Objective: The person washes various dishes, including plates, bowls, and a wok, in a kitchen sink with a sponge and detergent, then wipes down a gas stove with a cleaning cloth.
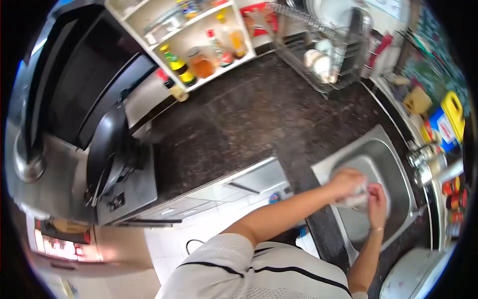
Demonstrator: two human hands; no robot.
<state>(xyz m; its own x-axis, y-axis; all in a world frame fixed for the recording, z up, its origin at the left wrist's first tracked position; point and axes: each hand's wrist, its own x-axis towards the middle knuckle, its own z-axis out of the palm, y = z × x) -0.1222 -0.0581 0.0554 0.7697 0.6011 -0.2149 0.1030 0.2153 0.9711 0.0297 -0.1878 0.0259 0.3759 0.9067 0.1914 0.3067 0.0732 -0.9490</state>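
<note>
Over the steel sink, both of my hands are close together. My left hand reaches in from the left with its fingers curled on a whitish, crumpled cloth-like thing. At the right side of that thing, my right hand has its fingers bent against it; a thin band circles this wrist. Blur and the fingers hide the exact shape of what I hold. To the right of the hands, a chrome faucet stands at the sink's edge.
A dark stone counter runs leftward to a stove with a black wok. At the back are a shelf of bottles and a wire dish rack. A yellow-and-blue jug and several jars line the right ledge.
</note>
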